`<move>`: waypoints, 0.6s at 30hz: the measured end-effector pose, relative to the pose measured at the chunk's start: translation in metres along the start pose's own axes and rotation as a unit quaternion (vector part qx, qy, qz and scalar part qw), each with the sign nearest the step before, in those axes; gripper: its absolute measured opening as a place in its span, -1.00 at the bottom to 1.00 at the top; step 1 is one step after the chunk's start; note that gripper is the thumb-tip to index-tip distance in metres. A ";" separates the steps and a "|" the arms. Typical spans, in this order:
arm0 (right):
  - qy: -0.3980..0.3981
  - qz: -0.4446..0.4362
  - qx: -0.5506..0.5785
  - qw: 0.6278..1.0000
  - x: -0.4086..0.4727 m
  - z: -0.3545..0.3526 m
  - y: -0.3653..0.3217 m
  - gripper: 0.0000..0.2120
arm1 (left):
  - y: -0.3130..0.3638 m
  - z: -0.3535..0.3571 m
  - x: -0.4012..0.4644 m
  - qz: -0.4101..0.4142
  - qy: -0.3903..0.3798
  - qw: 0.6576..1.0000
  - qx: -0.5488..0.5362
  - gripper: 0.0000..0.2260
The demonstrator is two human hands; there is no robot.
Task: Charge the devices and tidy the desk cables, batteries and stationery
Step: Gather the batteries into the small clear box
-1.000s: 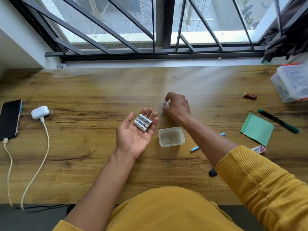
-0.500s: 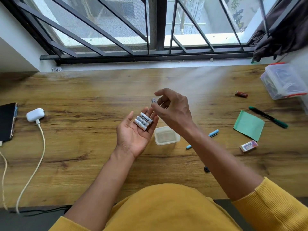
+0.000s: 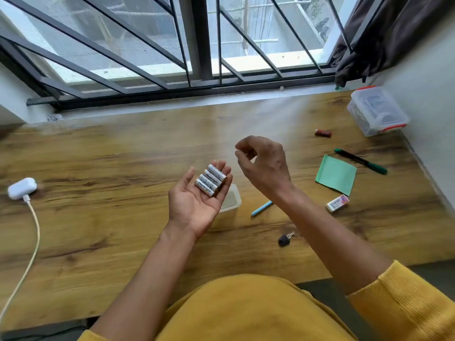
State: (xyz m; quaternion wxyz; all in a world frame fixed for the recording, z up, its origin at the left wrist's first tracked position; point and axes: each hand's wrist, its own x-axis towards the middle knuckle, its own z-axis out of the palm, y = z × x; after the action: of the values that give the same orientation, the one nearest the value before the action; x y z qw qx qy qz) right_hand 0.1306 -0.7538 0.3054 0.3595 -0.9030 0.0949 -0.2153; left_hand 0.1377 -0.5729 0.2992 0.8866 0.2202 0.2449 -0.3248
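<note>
Head view | left hand (image 3: 194, 205) cradles four batteries (image 3: 211, 180) flat-palmed above tub (image 3: 232, 199) | right hand (image 3: 264, 166) curled, empty | earbud case (image 3: 21, 188) plugged in far left of tub | red battery (image 3: 322, 133), pens, eraser (image 3: 337, 203) right of tub unsorted

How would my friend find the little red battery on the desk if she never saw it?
Start at the clear plastic box with the orange rim, in the desk's far right corner. Just left of it, alone on the bare wood, lies the red battery. The white batteries lie in the left hand.
</note>
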 end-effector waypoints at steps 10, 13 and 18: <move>-0.005 0.172 -0.093 0.981 0.040 -0.062 0.110 -0.75 | -0.041 0.028 0.020 -0.015 -0.007 1.000 0.026 -0.51; -0.009 0.198 -0.144 0.969 0.056 -0.074 0.143 -0.67 | -0.054 0.037 0.028 -0.017 -0.005 0.999 0.028 -0.50; -0.031 0.213 -0.203 0.955 0.076 -0.089 0.185 -0.65 | -0.073 0.050 0.039 -0.019 0.005 0.999 0.034 -0.52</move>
State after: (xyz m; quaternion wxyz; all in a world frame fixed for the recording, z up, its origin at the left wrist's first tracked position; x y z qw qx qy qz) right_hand 0.1548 -0.9667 0.2597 0.2093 -0.9220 0.3154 -0.0816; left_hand 0.1286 -0.6692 0.2988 0.8709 0.2474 0.2420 -0.3489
